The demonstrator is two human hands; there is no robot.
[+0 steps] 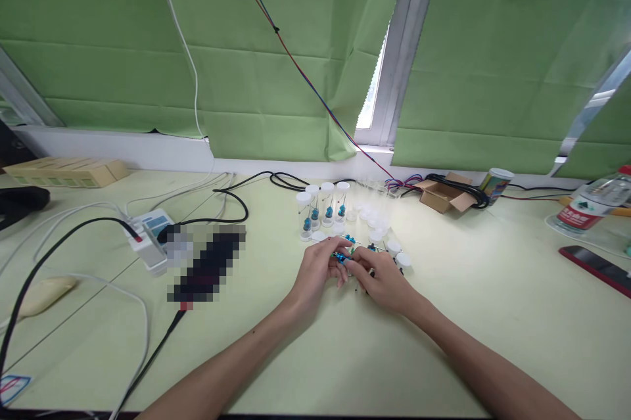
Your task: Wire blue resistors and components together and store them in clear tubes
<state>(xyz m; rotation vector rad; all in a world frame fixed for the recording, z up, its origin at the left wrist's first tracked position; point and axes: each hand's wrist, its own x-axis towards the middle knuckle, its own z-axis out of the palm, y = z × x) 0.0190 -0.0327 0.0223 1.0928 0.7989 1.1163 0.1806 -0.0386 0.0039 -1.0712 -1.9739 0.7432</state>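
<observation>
Taking the hands as the clock's centre, the small blue piece (340,257) sits right there, above the pale tabletop (345,361). The left hand (314,270) has its thumb and fingers curled in, pinching that piece from the 9 o'clock side. The right hand (380,277) reaches in from 3 o'clock, its thumb and index finger bunched against the piece; I cannot tell whether they pinch it or only touch it. At 11 o'clock, near the hands, 4 clear vials (328,200) stand upright under white caps, blue parts showing inside. Several round white lids (393,246) spread around 1 o'clock. Farther off at 2 o'clock is an open cardboard box (444,195); well apart at 3 o'clock lies a red-edged phone (597,270). A white power strip (149,246) lies at 9 o'clock.
</observation>
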